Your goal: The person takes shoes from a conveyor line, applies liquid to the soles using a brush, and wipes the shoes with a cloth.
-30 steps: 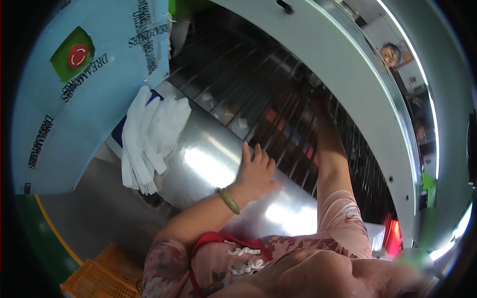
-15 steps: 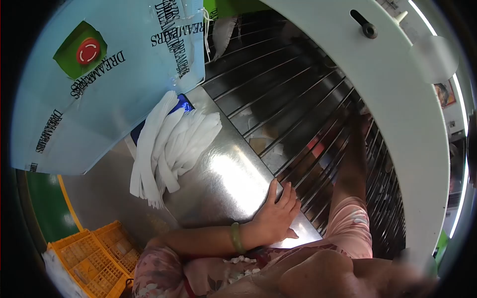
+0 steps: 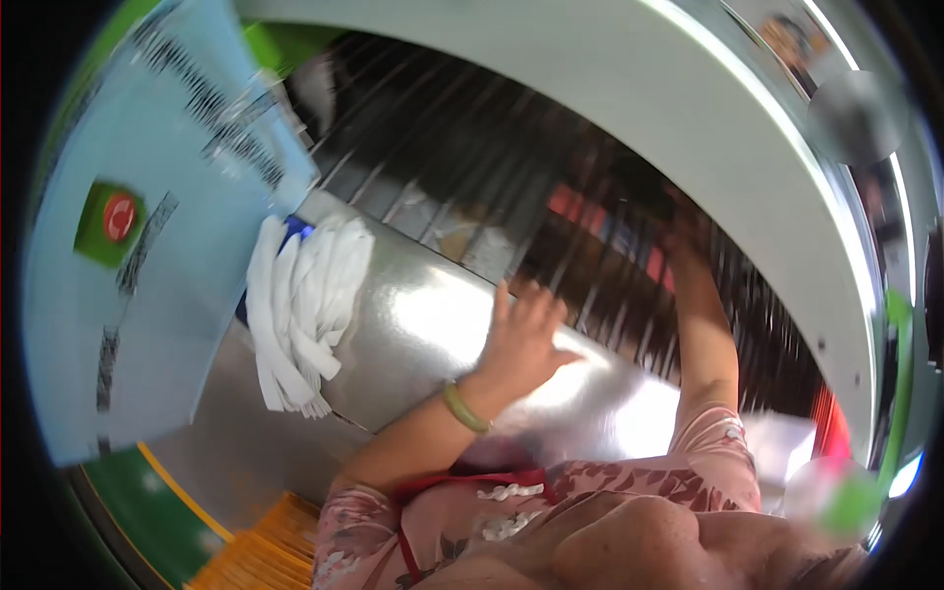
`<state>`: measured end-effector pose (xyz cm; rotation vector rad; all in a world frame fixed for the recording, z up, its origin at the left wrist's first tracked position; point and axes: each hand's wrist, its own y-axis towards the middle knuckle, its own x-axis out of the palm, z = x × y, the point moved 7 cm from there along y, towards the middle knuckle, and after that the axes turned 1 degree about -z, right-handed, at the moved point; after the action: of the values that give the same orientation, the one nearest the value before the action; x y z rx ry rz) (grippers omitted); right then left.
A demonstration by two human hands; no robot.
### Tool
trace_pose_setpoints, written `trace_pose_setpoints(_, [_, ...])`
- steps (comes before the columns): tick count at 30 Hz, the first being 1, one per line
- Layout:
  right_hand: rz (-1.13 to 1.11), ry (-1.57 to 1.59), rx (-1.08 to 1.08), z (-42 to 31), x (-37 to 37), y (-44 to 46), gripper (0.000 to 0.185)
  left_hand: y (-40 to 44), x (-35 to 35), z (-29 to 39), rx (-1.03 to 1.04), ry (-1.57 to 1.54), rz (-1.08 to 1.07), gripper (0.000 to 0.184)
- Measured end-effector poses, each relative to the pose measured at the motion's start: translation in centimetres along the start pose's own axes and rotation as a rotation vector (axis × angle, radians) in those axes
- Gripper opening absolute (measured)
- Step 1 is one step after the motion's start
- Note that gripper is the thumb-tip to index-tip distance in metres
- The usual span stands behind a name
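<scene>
My left hand (image 3: 526,342), with a green bangle (image 3: 464,407) on the wrist, is at the edge of the shiny metal plate (image 3: 413,285), fingers spread and nothing in them. Further right, my right hand (image 3: 685,234) reaches over the metal rods (image 3: 610,305) under the white machine cover. It is dark and smeared by motion, so its fingers cannot be made out. Near it lie blurred reddish pieces (image 3: 578,208) beneath or between the rods. A bundle of white fabric strips (image 3: 305,305) rests on the plate's left part, well away from both hands.
A light blue printed cover (image 3: 167,324) with a red stop button (image 3: 120,216) stands at left. The curved white machine cover (image 3: 629,98) arches over the rods. An orange plastic crate (image 3: 261,551) is at the lower left, by the green floor (image 3: 147,501).
The view has turned and shifted. My right arm reaches further in under the cover. My left hand remains near the plate's edge, with its fingers spread wider.
</scene>
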<state>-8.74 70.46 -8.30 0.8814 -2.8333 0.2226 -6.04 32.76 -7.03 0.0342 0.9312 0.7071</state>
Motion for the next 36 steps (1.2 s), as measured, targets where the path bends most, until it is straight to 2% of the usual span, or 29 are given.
trace_pose_setpoints(1, [-0.024, 0.059, 0.038, -0.2, -0.1, -3.9, 0.044, 0.2, -1.1, -0.4, 0.049, -0.164, 0.142, 0.066])
trace_pose_setpoints(2, [-0.065, 0.021, -0.008, 0.0, -1.0, -6.5, 0.039, 0.2, -1.4, -0.8, 0.021, -0.339, 0.168, 0.062])
trace_pose_setpoints(3, [-0.099, 0.124, 0.068, -0.4, -1.0, -11.1, 0.043, 0.1, -0.1, -1.9, -0.067, -0.640, 0.116, 0.067])
trace_pose_setpoints(4, [-0.125, 0.216, 0.083, -1.2, -0.1, -15.9, 0.058, -0.1, 1.4, -2.1, -0.252, -1.063, -0.014, 0.074])
trace_pose_setpoints(5, [-0.101, 0.230, 0.132, -2.3, 0.3, -21.4, 0.061, -0.5, 3.5, -2.6, -0.370, -1.447, -0.096, 0.085])
trace_pose_setpoints(6, [-0.162, 0.235, 0.109, -1.2, -1.1, -24.3, 0.060, -0.9, 3.4, -1.4, -0.404, -1.659, -0.233, 0.088])
trace_pose_setpoints(7, [-0.206, 0.197, 0.070, -1.6, -1.3, -28.1, 0.060, -0.9, 2.7, 1.1, -0.376, -1.666, -0.378, 0.086])
trace_pose_setpoints(8, [-0.268, 0.192, 0.132, -0.2, -2.6, -31.1, 0.061, -1.8, 3.3, 2.4, -0.365, -1.872, -0.491, 0.081])
trace_pose_setpoints(10, [-0.336, -0.098, -0.001, -2.3, -3.2, -37.1, 0.069, -3.9, 4.9, 4.3, -0.382, -2.000, -0.489, 0.080])
trace_pose_setpoints(13, [-0.307, -0.049, 0.027, -2.7, -7.4, -41.2, 0.067, -7.3, 6.7, 7.7, -0.525, -1.918, -0.672, 0.078])
trace_pose_setpoints(14, [-0.302, 0.013, 0.063, -3.5, -8.4, -42.1, 0.067, -8.2, 7.0, 9.2, -0.530, -1.916, -0.701, 0.078])
trace_pose_setpoints(16, [-0.247, -0.056, 0.025, -5.3, -10.6, -44.2, 0.068, -10.1, 7.2, 12.8, -0.507, -1.991, -0.754, 0.076])
trace_pose_setpoints(18, [-0.099, -0.532, -0.098, -8.3, -13.2, -46.6, 0.072, -11.6, 8.3, 14.7, -0.526, -2.030, -0.742, 0.075])
trace_pose_setpoints(19, [-0.010, -0.650, -0.247, -10.5, -15.0, -48.4, 0.074, -12.2, 8.5, 15.4, -0.469, -2.049, -0.703, 0.075])
trace_pose_setpoints(20, [0.127, -0.800, -0.517, -13.5, -16.8, -50.4, 0.064, -12.7, 8.6, 15.8, -0.409, -2.073, -0.655, 0.076])
trace_pose_setpoints(21, [0.251, -0.727, -0.615, -15.6, -19.4, -51.7, 0.057, -13.2, 8.9, 15.4, -0.344, -2.041, -0.659, 0.075])
trace_pose_setpoints(23, [0.499, -0.627, -0.645, -18.7, -25.9, -53.5, 0.050, -13.6, 7.8, 16.0, -0.284, -2.080, -0.581, 0.075])
trace_pose_setpoints(24, [0.651, -0.700, -0.672, -19.9, -29.1, -53.6, 0.050, -13.7, 7.0, 16.1, -0.231, -2.113, -0.516, 0.075])
trace_pose_setpoints(26, [0.738, -0.894, -0.686, -21.1, -32.8, -52.2, 0.061, -13.8, 6.5, 15.7, -0.197, -2.102, -0.449, 0.077])
trace_pose_setpoints(28, [0.712, -0.944, -0.436, -20.9, -33.9, -50.0, 0.071, -14.0, 6.7, 15.3, -0.274, -2.078, -0.495, 0.076])
trace_pose_setpoints(29, [0.704, -0.992, -0.494, -20.3, -34.6, -48.5, 0.070, -14.2, 6.8, 15.0, -0.278, -2.071, -0.512, 0.076])
trace_pose_setpoints(30, [0.679, -1.043, -0.433, -20.0, -34.4, -47.3, 0.069, -14.4, 7.2, 14.2, -0.339, -2.031, -0.477, 0.076])
trace_pose_setpoints(31, [0.607, -1.108, -0.208, -20.4, -33.0, -47.0, 0.068, -14.4, 7.4, 13.7, -0.401, -1.990, -0.445, 0.076])
trace_pose_setpoints(32, [0.633, -1.214, -0.180, -19.3, -33.6, -45.5, 0.068, -14.4, 7.3, 13.7, -0.411, -1.981, -0.468, 0.076])
trace_pose_setpoints(34, [0.723, -1.216, -0.292, -19.4, -33.7, -44.8, 0.060, -14.2, 6.1, 14.1, -0.377, -1.993, -0.427, 0.075])
trace_pose_setpoints(36, [0.820, -1.048, -0.547, -22.1, -33.1, -45.4, 0.055, -13.5, 5.7, 13.9, -0.347, -2.030, -0.476, 0.071])
